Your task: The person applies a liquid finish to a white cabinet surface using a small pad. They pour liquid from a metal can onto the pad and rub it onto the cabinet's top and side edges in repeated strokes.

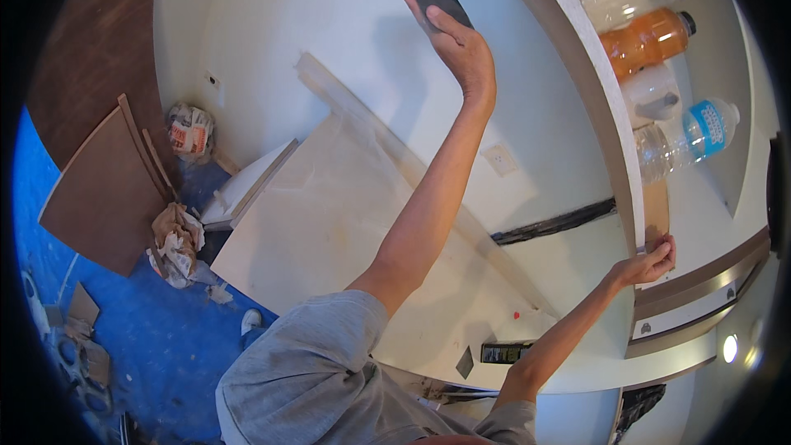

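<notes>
High against the white wall (321, 8), my left hand (468, 58) holds a folded black sheet of sandpaper (442, 0), with the thumb on one face and the fingers behind it. My left arm is stretched far up. At the right, my right hand (647, 266) is closed at the lower end of the white shelf's edge (595, 82); its fingertips are bent round that edge. A small dark square piece (465, 363) lies on the pale countertop (329, 231), beside a black box (505, 353).
Several bottles stand on the shelf, among them an orange one (647, 41) and a clear one with a blue label (688, 140). Brown panels (103, 198), crumpled paper (175, 243) and scissors (78, 367) are on the blue-covered floor (177, 346). A wall outlet (499, 160) is near my left forearm.
</notes>
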